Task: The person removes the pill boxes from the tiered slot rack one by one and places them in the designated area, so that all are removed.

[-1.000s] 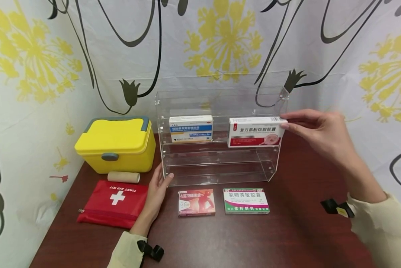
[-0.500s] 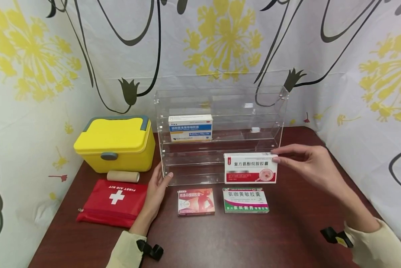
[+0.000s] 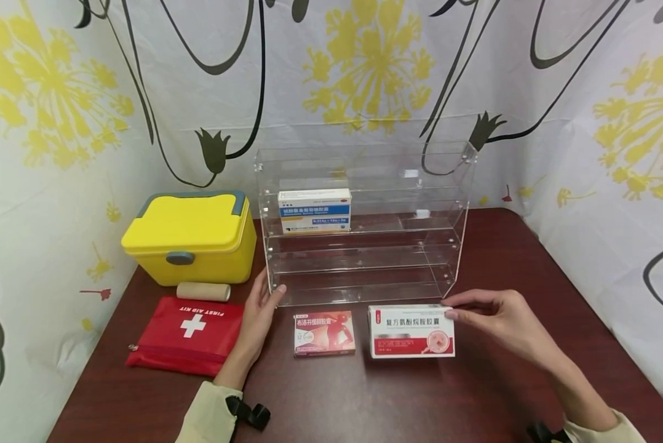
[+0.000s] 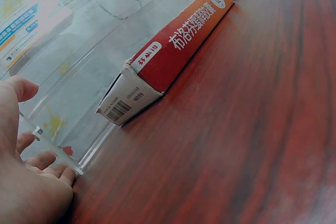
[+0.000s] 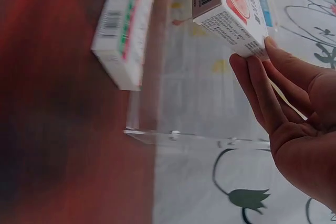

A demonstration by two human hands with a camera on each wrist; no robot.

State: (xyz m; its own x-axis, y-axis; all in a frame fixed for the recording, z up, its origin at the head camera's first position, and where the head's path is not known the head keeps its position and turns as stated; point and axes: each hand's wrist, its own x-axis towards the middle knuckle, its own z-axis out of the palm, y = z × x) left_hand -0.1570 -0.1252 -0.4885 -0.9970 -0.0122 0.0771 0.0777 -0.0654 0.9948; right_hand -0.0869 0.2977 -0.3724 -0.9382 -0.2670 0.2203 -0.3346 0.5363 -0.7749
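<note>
Right hand [image 3: 503, 320] pinches the red-and-white medicine box [image 3: 411, 331] by its end — just above the table [image 3: 475, 394]. Left hand [image 3: 259, 320], fingers relaxed, touches the clear acrylic shelf [image 3: 365, 246].

The head view looks down and forward past both hands; each wrist view sits close, low over the tabletop [image 3: 475, 394]. All share the clear shelf [image 3: 365, 246].

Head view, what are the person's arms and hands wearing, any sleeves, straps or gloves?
Both hands are bare, no gloves or rings visible. The left hand comes out of a pale cream sleeve with a black strap and buckle at the wrist. The right hand has a matching cream cuff, with a black strap just showing beside it.
</note>
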